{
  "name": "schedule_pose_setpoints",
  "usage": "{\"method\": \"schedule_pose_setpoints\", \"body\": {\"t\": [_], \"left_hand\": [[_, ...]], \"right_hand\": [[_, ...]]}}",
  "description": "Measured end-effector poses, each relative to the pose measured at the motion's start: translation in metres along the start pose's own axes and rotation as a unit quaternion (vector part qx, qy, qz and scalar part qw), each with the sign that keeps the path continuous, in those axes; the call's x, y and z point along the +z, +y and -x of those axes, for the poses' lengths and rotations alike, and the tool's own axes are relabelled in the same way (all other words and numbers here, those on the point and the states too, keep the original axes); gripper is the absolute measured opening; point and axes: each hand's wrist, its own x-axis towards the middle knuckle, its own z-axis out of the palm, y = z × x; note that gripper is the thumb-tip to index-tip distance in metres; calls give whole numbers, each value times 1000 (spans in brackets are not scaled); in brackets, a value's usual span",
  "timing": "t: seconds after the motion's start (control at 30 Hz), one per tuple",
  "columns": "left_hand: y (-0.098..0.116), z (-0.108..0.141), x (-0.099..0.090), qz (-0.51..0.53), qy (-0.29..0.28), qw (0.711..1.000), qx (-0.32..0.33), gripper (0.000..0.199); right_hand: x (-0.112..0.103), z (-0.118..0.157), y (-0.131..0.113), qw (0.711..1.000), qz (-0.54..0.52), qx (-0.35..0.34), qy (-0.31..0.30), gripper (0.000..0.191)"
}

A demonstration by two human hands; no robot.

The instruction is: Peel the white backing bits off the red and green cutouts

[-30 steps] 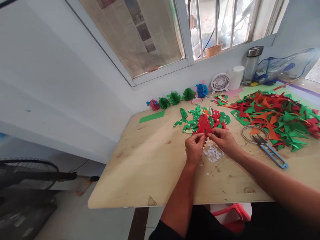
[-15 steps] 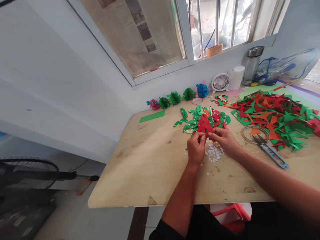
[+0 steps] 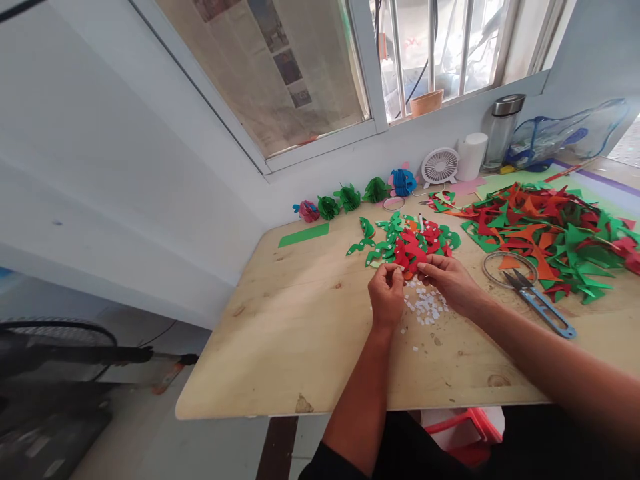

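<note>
L hand (image 3: 387, 292) & R hand (image 3: 449, 280) both pinch narrow by red paper pcs (image 3: 410, 245) (can't tell what's held). Green strip (image 3: 304, 235) lies nr tabletop's (image 3: 285, 333) back L corner.

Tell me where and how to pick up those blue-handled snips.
Best gripped by the long blue handle of the snips, coming from above on the table's near right side, fingers across its two long edges. The handle lies flat and slants toward that near right corner, while the bare, parted blades point away, overlapping the metal ring.
</note>
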Motion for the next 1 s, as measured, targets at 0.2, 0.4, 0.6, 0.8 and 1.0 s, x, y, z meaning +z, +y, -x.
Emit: {"method": "schedule_pose_setpoints", "body": {"t": [0.2, 0.4, 0.6, 0.8, 1.0], "left_hand": [[1, -2, -3, 8, -19, 999, -25, 14], [3, -4, -4, 47, -33, 997, -44, 11], [4, -3, -1, 56, -62, 994, -64, 19], [5, -3, -2, 28, -44, 997, -62, 21], [-2, -4, -1, 65, -40, 995, -71, 8]], "right_hand": [[0, 0, -1, 1000, -9, -3, 7, 26], [-2, 0, 0, 1000, -7, -6, 12, 25], [-2, -1, 1, 1000, 5, -17, 22, 27], [-2, -1, 0, 999, 20, -28, 25, 28], [-2, -1, 2, 999, 32, -36, 27, 29]]}}
